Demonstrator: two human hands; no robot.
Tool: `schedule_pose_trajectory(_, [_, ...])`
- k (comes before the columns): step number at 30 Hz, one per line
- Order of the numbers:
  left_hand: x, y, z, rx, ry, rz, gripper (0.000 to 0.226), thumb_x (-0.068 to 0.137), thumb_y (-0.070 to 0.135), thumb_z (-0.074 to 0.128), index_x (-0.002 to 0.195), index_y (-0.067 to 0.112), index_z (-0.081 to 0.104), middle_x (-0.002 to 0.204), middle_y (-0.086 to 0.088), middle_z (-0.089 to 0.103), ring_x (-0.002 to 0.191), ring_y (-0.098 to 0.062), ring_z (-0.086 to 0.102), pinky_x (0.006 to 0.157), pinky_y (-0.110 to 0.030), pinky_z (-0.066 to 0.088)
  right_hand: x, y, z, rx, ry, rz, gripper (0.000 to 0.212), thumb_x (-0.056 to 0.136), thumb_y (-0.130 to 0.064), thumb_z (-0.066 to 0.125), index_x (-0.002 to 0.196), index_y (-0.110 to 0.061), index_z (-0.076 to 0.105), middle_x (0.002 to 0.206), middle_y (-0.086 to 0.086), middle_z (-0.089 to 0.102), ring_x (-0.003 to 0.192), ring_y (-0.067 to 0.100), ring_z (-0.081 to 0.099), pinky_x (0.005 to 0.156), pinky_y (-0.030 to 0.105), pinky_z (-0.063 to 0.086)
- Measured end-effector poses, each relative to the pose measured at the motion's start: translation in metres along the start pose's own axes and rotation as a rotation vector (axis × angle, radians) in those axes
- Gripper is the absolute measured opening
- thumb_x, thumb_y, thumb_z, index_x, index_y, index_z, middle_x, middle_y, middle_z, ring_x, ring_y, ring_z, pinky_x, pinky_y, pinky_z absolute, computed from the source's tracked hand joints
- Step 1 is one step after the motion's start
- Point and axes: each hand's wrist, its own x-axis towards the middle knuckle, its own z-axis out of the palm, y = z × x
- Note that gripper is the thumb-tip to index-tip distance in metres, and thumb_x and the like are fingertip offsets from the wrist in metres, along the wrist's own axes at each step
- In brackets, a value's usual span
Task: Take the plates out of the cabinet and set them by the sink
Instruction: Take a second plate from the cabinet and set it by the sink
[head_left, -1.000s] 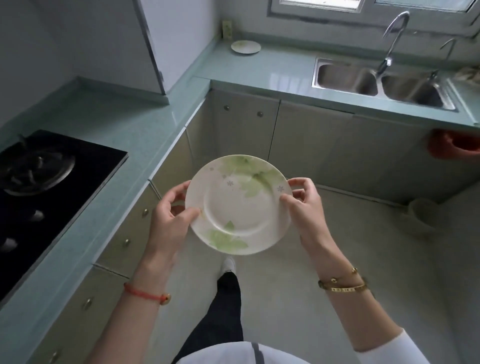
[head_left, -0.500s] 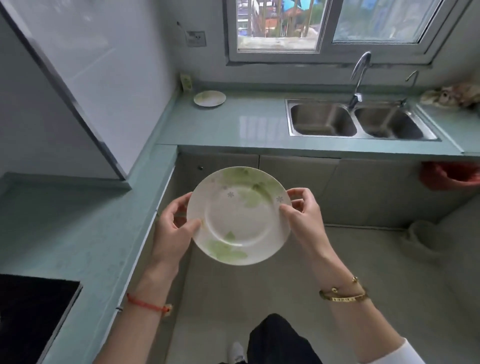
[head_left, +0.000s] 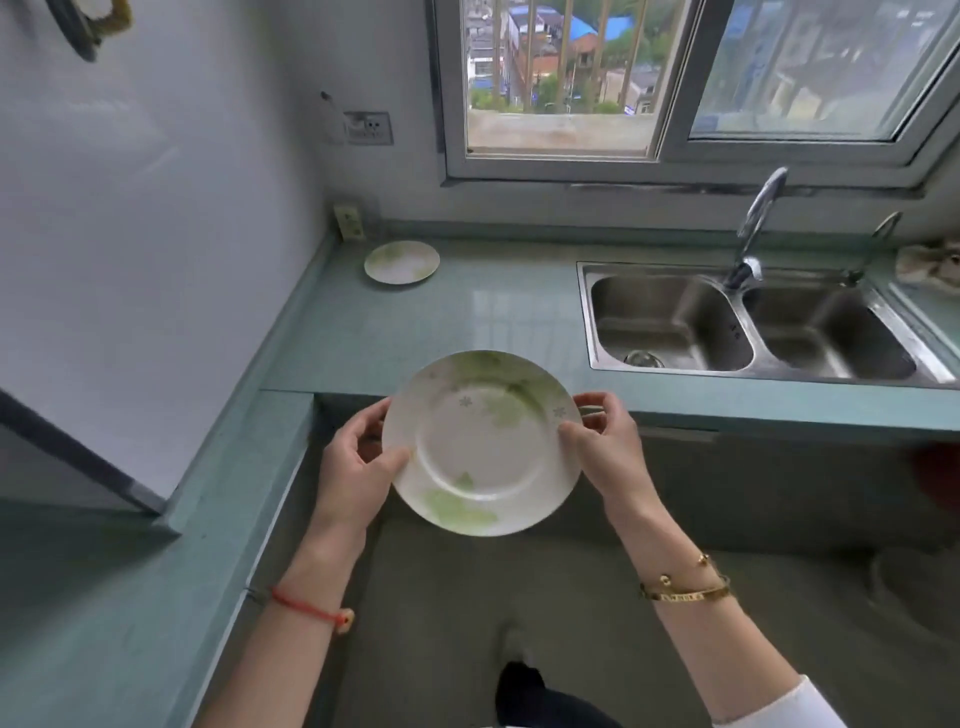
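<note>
I hold a white plate with green leaf prints (head_left: 483, 444) level in front of me, just over the front edge of the green counter (head_left: 415, 332). My left hand (head_left: 356, 465) grips its left rim and my right hand (head_left: 602, 441) grips its right rim. A second plate of the same pattern (head_left: 401, 261) lies flat in the back corner of the counter, left of the steel double sink (head_left: 748, 322). The cabinet is out of view.
A tall tap (head_left: 756, 228) rises behind the sink, under a window (head_left: 675, 78). A cloth (head_left: 930, 262) lies at the counter's far right. Cabinet doors (head_left: 779, 483) run below the counter. A wall socket (head_left: 368, 127) sits above the corner.
The view has lifted and come closer to the sink counter; the stove has left the frame. The plate stays held in both hands, now at the counter's front edge.
</note>
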Motion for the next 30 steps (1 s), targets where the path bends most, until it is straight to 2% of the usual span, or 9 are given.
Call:
schedule_pose_trajectory(2, [0.04, 0.002, 0.017, -0.004, 0.007, -0.015, 0.054, 0.08, -0.004, 0.064, 0.128, 0.021, 0.063, 0.115, 0.0, 0.07, 0.109, -0.019, 0.065, 0.093, -0.041, 0.056, 0.043, -0.009, 0.002, 0.0, 0.004, 0.002, 0.024, 0.088, -0.013, 0.059, 0.109, -0.022, 0.056, 0.095, 0.003, 0.064, 0.085, 0.016, 0.062, 0.063, 0.027, 0.047])
schedule_pose_trajectory(5, [0.096, 0.006, 0.042, -0.018, 0.033, -0.033, 0.056, 0.079, -0.003, 0.067, 0.127, 0.024, 0.064, 0.111, 0.002, 0.071, 0.104, -0.019, 0.068, 0.082, -0.031, 0.058, 0.105, -0.023, 0.007, -0.056, 0.006, 0.001, 0.022, 0.089, -0.016, 0.06, 0.11, -0.023, 0.056, 0.094, 0.002, 0.063, 0.084, 0.015, 0.062, 0.066, 0.032, 0.053])
schedule_pose_trajectory(7, [0.134, 0.007, 0.057, -0.021, 0.044, -0.054, 0.056, 0.078, -0.002, 0.068, 0.128, 0.024, 0.064, 0.111, -0.001, 0.071, 0.101, -0.023, 0.068, 0.079, -0.033, 0.059, 0.147, -0.031, 0.013, -0.08, 0.003, 0.011, 0.022, 0.09, -0.017, 0.06, 0.111, -0.024, 0.056, 0.096, 0.001, 0.062, 0.084, 0.014, 0.061, 0.065, 0.034, 0.055])
schedule_pose_trajectory(10, [0.187, 0.007, 0.077, -0.023, 0.055, -0.086, 0.058, 0.079, -0.001, 0.066, 0.132, 0.022, 0.062, 0.113, 0.001, 0.07, 0.101, -0.023, 0.067, 0.079, -0.035, 0.06, 0.203, -0.04, 0.024, -0.1, 0.025, -0.007, 0.022, 0.09, -0.017, 0.061, 0.11, -0.023, 0.057, 0.095, 0.001, 0.063, 0.083, 0.011, 0.06, 0.06, 0.024, 0.046])
schedule_pose_trajectory(13, [0.243, 0.01, 0.095, -0.006, 0.045, -0.084, 0.059, 0.08, -0.001, 0.064, 0.135, 0.019, 0.058, 0.113, 0.006, 0.067, 0.098, -0.014, 0.066, 0.072, -0.025, 0.057, 0.261, -0.048, 0.04, -0.123, 0.058, -0.002, 0.02, 0.089, -0.016, 0.061, 0.107, -0.023, 0.059, 0.086, -0.002, 0.062, 0.075, 0.009, 0.059, 0.056, 0.024, 0.043])
schedule_pose_trajectory(20, [0.391, 0.007, 0.128, 0.023, -0.044, -0.115, 0.06, 0.08, -0.007, 0.056, 0.135, 0.017, 0.057, 0.12, -0.001, 0.065, 0.1, -0.017, 0.064, 0.074, -0.024, 0.053, 0.404, -0.053, 0.086, -0.206, 0.145, 0.04, 0.022, 0.087, -0.018, 0.06, 0.109, -0.018, 0.06, 0.081, -0.001, 0.062, 0.075, 0.019, 0.061, 0.064, 0.029, 0.048])
schedule_pose_trajectory(26, [0.51, -0.01, 0.153, 0.092, -0.17, -0.132, 0.062, 0.084, -0.011, 0.051, 0.139, 0.018, 0.052, 0.127, -0.003, 0.058, 0.091, -0.017, 0.058, 0.072, -0.024, 0.052, 0.51, -0.045, 0.125, -0.259, 0.216, 0.111, 0.023, 0.089, -0.019, 0.061, 0.112, -0.017, 0.06, 0.083, 0.005, 0.063, 0.074, 0.022, 0.059, 0.062, 0.029, 0.047])
schedule_pose_trajectory(28, [0.543, -0.019, 0.161, 0.109, -0.211, -0.149, 0.064, 0.085, -0.011, 0.052, 0.141, 0.019, 0.05, 0.125, 0.0, 0.058, 0.089, -0.015, 0.059, 0.066, -0.02, 0.053, 0.54, -0.041, 0.136, -0.265, 0.234, 0.133, 0.022, 0.089, -0.018, 0.06, 0.111, -0.017, 0.061, 0.079, 0.003, 0.061, 0.069, 0.018, 0.057, 0.057, 0.026, 0.045])
schedule_pose_trajectory(30, [0.57, -0.026, 0.168, 0.106, -0.234, -0.159, 0.065, 0.084, -0.012, 0.053, 0.14, 0.021, 0.051, 0.121, 0.002, 0.059, 0.086, -0.015, 0.061, 0.07, -0.025, 0.058, 0.564, -0.038, 0.145, -0.267, 0.228, 0.156, 0.022, 0.088, -0.018, 0.06, 0.111, -0.018, 0.061, 0.077, 0.0, 0.06, 0.068, 0.017, 0.056, 0.053, 0.024, 0.042])
